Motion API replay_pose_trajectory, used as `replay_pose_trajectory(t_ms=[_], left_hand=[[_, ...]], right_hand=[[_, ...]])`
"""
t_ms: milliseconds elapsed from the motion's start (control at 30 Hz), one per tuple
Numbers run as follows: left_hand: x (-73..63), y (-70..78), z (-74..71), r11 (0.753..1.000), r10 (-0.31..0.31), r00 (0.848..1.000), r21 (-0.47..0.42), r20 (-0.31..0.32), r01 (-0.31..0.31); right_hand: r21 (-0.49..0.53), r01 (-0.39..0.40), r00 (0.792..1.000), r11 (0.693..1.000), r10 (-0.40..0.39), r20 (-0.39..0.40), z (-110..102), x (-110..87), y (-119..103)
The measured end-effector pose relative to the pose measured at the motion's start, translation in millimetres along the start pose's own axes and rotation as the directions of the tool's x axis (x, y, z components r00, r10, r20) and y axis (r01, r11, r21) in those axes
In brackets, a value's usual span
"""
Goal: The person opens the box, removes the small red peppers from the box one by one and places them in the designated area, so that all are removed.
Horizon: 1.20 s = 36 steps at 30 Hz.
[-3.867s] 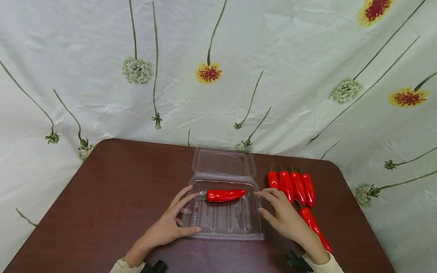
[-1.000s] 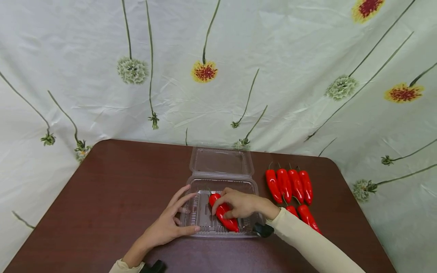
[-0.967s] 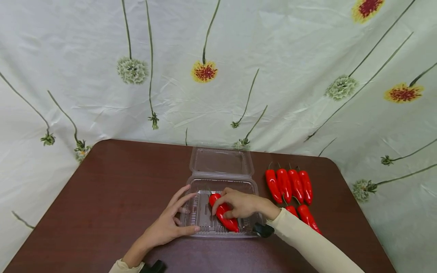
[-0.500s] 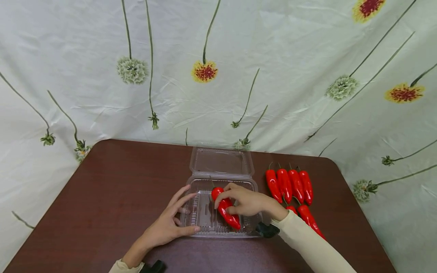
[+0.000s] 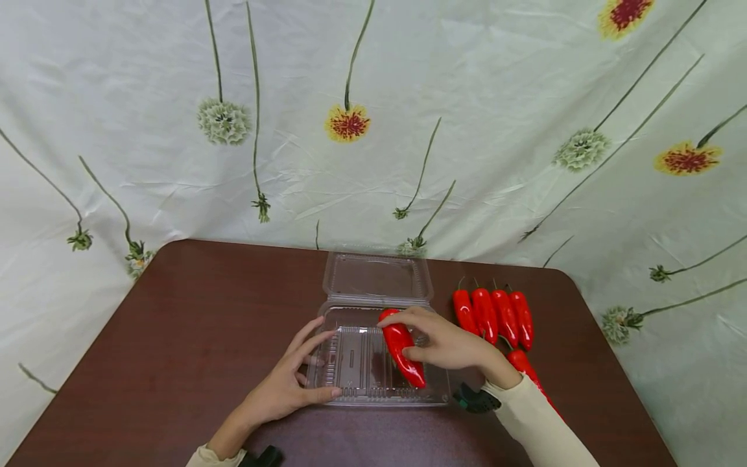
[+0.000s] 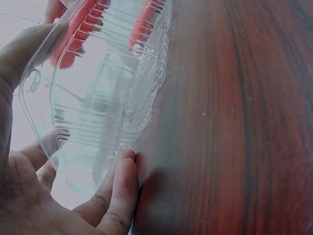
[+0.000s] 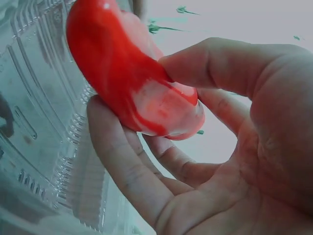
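A clear plastic clamshell container [image 5: 350, 392] stands on the table with its lid [image 5: 378, 275] laid back. My left hand [image 5: 284, 383] holds its left side, thumb along the front corner and fingers spread toward the back; the left wrist view has fingertips [image 6: 126, 183] against the ribbed wall. Over the right half of the tray, my right hand [image 5: 446, 340] grips a glossy red chili pepper [image 5: 403, 350], slanted with its tip toward me. In the right wrist view, thumb and fingers pinch that pepper [image 7: 117, 63] above the tray's base.
Several more red chili peppers [image 5: 486, 311] lie in a row right of the container. Another pepper [image 5: 521, 360] lies nearer, partly behind the right forearm. A flowered white cloth [image 5: 292, 162] hangs behind the dark brown table [image 5: 192, 324].
Over the last second, my right hand, gripping the pepper, has moved right and back across the tray. Earlier the pepper lay crosswise, with the hand at the rim. My left hand has stayed put.
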<state>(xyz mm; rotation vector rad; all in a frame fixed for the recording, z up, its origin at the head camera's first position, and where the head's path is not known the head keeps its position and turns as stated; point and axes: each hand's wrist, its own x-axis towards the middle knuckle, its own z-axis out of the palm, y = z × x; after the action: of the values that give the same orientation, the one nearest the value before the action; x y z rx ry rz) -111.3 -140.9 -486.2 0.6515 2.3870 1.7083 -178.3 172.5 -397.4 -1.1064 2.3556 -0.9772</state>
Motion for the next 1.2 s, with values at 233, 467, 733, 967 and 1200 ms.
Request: replay_pose_trajectory(t_ms=[233,467,733,967,1200], left_hand=[[-1.5,-0.9,0.4,1.000,0.005,1.000,0.003,0.003,-0.005],[-1.5,-1.0,0.9,1.000,0.013,1.000,0.002,-0.003,-0.013],[0.6,-1.4,1.3,1.000,0.007,1.000,-0.011,0.014,-0.007],[1.6,-1.0,1.5,1.000,-0.001,1.000,-0.008,0.010,0.001],[0.6,-0.6,1.2,1.000,-0.007,1.000,-0.006,0.009,0.007]], right_hand=[[0.084,-0.024,0.995,0.996,0.032,-0.098,-1.6,-21.8,3.5],[0.106,-0.018,0.983,0.994,0.037,-0.181,-3.7,-45.5,8.7],[0.160,-0.084,0.966,0.984,0.119,-0.229,-7.2,-74.6,14.3],[0.187,-0.116,0.949,0.976,0.164,-0.270,-3.9,-95.4,28.7],[0.102,-0.197,0.913,0.975,0.221,-0.343,6.8,-111.8,34.8]])
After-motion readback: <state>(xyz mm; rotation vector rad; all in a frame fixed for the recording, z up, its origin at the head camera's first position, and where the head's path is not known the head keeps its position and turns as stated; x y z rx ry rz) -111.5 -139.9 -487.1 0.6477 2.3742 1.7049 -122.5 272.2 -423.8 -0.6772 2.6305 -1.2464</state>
